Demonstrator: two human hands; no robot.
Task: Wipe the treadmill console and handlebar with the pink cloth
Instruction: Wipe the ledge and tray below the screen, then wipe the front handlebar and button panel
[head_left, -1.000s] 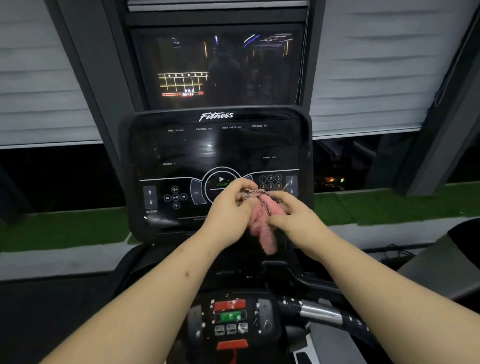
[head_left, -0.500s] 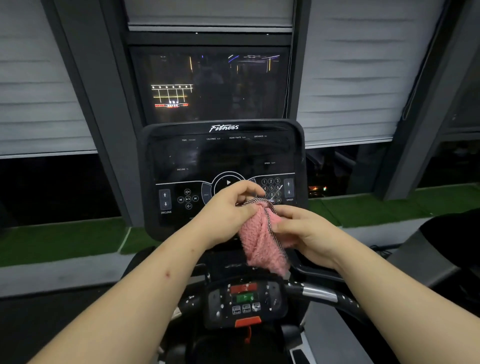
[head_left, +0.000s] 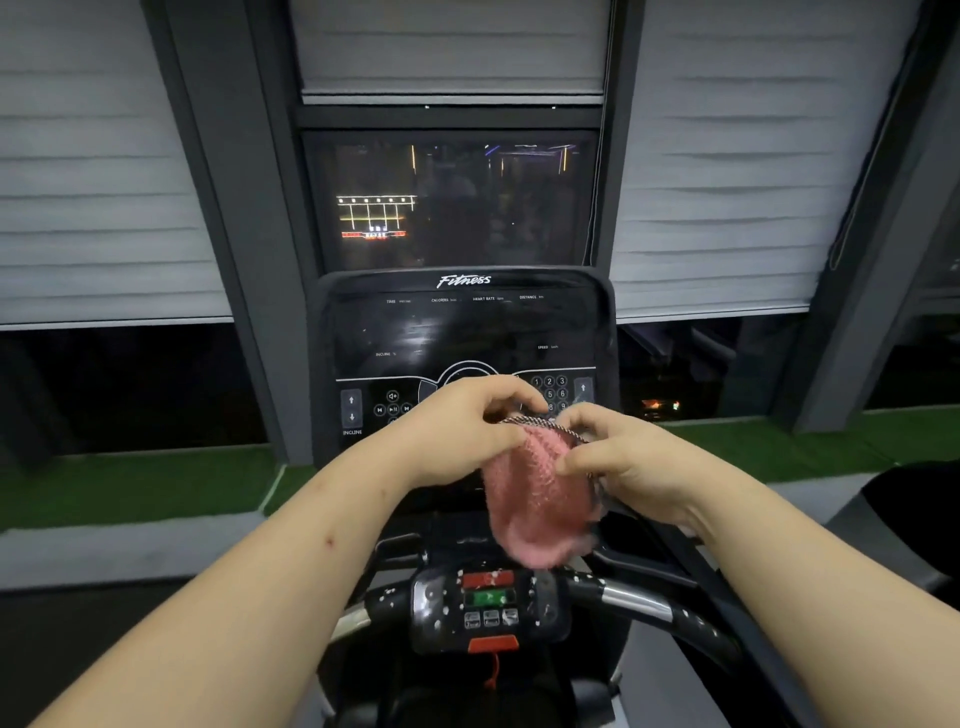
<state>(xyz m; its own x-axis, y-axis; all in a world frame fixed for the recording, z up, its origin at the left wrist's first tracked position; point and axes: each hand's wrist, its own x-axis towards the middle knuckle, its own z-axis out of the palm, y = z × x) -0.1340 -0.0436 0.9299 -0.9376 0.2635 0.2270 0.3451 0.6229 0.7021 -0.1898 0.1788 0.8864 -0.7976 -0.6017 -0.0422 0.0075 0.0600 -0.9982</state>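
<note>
Currently, your holdings and fixtures, item by item:

1. Left hand (head_left: 457, 426): your fingers are curled, and thumb and fingertips pinch the upper, dark-stitched edge of the pink cloth (head_left: 535, 509). The hand sits in front of the lower button area of the treadmill console (head_left: 467, 332).
2. Right hand (head_left: 628, 467): your fingers are bent, and thumb and forefinger pinch the same edge from the right. Your two hands sit close together.
3. Pink cloth: fluffy, it hangs from both of your grips in a loose fold. It is held in the air between the console's buttons and the handlebar (head_left: 639, 603). Its lower end comes down to the small control panel (head_left: 488, 608) (whether it touches the panel cannot be told).
4. Console: black and upright, lettered "Fitness" at the top. Number keys and incline arrows show on either side of your hands.
5. Handlebar: black with a chrome section, crossing below your wrists and flecked with white specks (the panel too).
6. Control panel: it has a red and a green button, with an orange tab (head_left: 492, 644) beneath.
7. Surroundings: grey blinds (head_left: 104, 182) hang left and right. A dark glass pane (head_left: 452, 202) with reflected lights stands behind the console. A green turf strip (head_left: 130, 488) lies beyond.
</note>
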